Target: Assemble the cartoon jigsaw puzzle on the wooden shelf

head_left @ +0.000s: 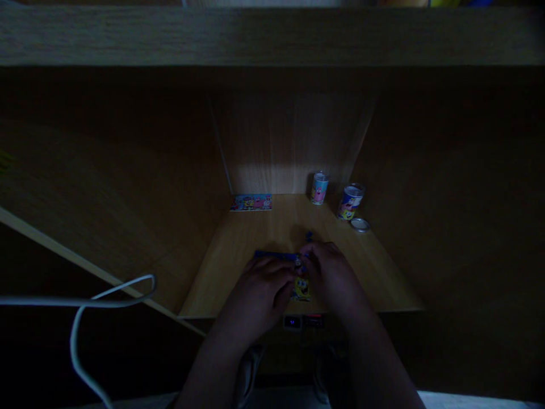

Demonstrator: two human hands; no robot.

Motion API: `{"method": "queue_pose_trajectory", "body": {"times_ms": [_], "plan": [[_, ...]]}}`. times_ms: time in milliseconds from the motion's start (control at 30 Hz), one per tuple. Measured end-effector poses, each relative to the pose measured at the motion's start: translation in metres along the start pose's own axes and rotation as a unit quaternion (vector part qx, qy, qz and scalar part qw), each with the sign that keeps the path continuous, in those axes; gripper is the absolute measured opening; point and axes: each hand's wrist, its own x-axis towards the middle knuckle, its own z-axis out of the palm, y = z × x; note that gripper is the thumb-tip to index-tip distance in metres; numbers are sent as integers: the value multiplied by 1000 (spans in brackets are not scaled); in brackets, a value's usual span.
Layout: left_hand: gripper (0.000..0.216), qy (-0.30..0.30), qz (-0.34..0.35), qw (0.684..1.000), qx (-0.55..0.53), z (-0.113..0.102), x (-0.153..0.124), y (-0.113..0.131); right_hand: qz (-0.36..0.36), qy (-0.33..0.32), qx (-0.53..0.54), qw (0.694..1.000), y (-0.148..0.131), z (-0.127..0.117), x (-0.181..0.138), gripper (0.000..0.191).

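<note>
On the wooden shelf lies a flat cartoon picture (pixel 302 288) with a blue upper edge and a yellow square face, probably a jigsaw puzzle. My left hand (pixel 264 287) rests over its left part, fingers bent and hiding much of it; its fingertips meet the picture near the middle. My right hand (pixel 330 272) reaches in from the right, thumb and fingers pinched together at the picture's upper right. Whatever lies in that pinch is hidden. A small dark blue piece (pixel 309 234) sits just beyond my right fingertips.
Further back stand two clear-topped cartoon tins (pixel 318 190), (pixel 349 203). A round lid (pixel 360 225) lies beside the nearer one. A cartoon card (pixel 251 202) lies at the back left. Side walls and an overhead board (pixel 272 37) enclose the shelf. A white cable (pixel 79 335) hangs at left.
</note>
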Motion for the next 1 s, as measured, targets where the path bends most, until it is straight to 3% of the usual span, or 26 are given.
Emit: {"method": "queue_pose_trajectory", "body": {"times_ms": [533,700,867,1000], "plan": [[19,14,-15,1000,17,-1,1,4,-4,-3,-20,1000,5,2,0,19],[37,7,-8,999,33,1,-1,2,-8,-19,-39,999,7,3,0,16],[52,-4,1,1000,25,3,-3,0,-15,6,-59,998,8,5,-1,23],[51,-3,1,1000,27,4,-1,-1,-2,17,-105,994,6,5,-1,8]]}}
